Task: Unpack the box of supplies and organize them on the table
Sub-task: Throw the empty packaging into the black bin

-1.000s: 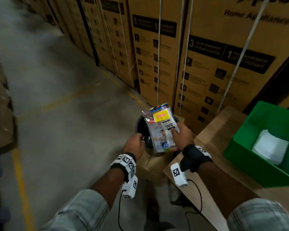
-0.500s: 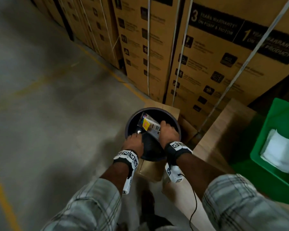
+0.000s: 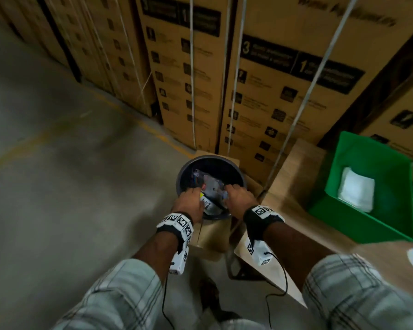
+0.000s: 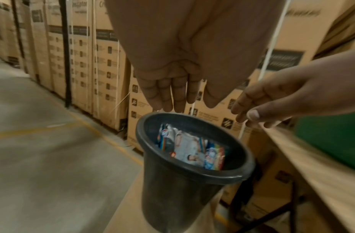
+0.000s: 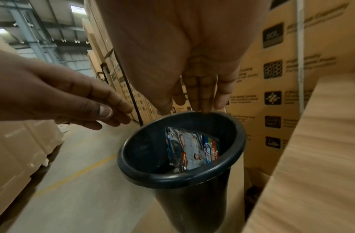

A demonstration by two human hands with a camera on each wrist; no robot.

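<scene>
Stacked cartons (image 3: 284,91) stood behind a dark bucket (image 3: 239,172) beside the table's left edge (image 3: 293,186). From the left wrist, left hand (image 4: 172,88) hovered, fingers straight, together, above packets (image 4: 192,151) inside. From the right wrist, right hand (image 5: 200,91) likewise, holding nothing.

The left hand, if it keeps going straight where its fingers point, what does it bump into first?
Most likely the black bucket. The left hand hangs open just above it, fingers pointing down at the far rim. Depth is hard to judge, so it could slip inside and meet the packets instead.
</scene>
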